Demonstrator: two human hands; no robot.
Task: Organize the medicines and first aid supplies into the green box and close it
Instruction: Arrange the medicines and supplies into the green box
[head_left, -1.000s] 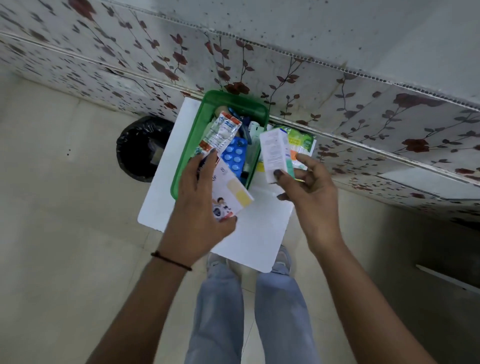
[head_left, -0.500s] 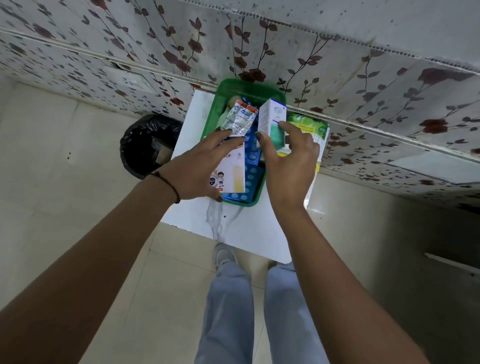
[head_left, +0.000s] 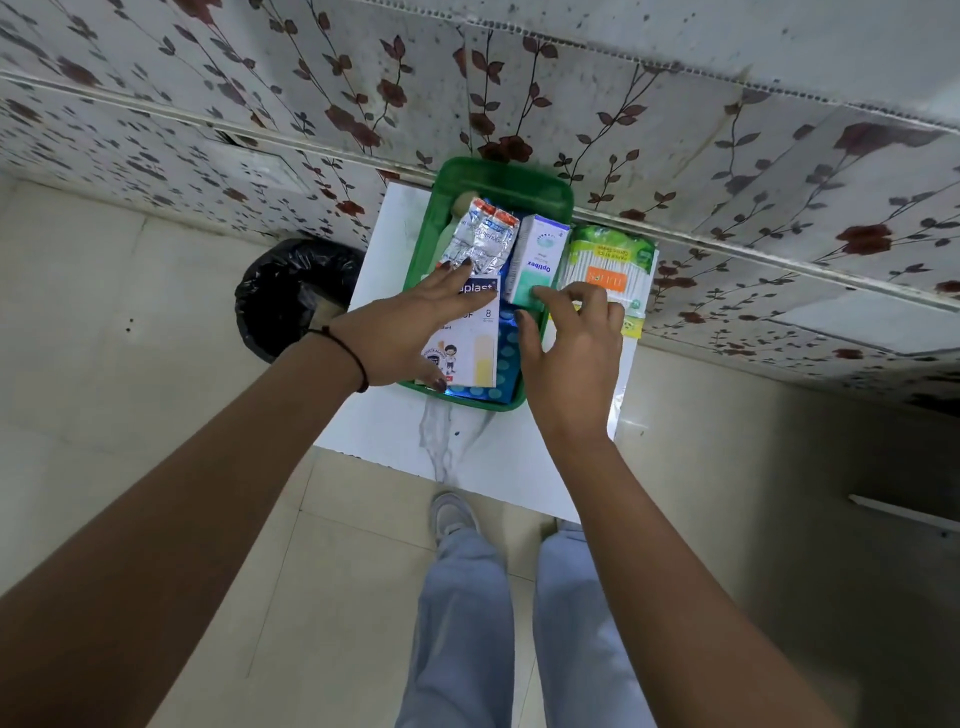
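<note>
I see the green box (head_left: 498, 182) open on the white table (head_left: 374, 415), pushed back against the floral wall panel (head_left: 311, 78). No lid that I can make out.

Left hand (head_left: 400, 338) lies flat, fingers spread, on a white plaster box (head_left: 475, 353). Readable there: "...plast", the numeral 8 and a cartoon child. Its fingertips reach a crinkled silver sachet strip (head_left: 480, 241) with red print too small to read. It presses, nothing pinched.

Right hand (head_left: 569, 343) pinches the near end of a white and teal carton marked "Optibex" (head_left: 535, 260), thumb and forefinger on it, carton inside the box along the right wall.

Blue blister sheets (head_left: 506, 364) lie under the plaster box.

Just right of the box, outside it, a green pack of cotton buds (head_left: 608, 265) with an orange label, text upside down and unreadable to me.

Black-lined bin (head_left: 291, 296) on the floor to the left.
</note>
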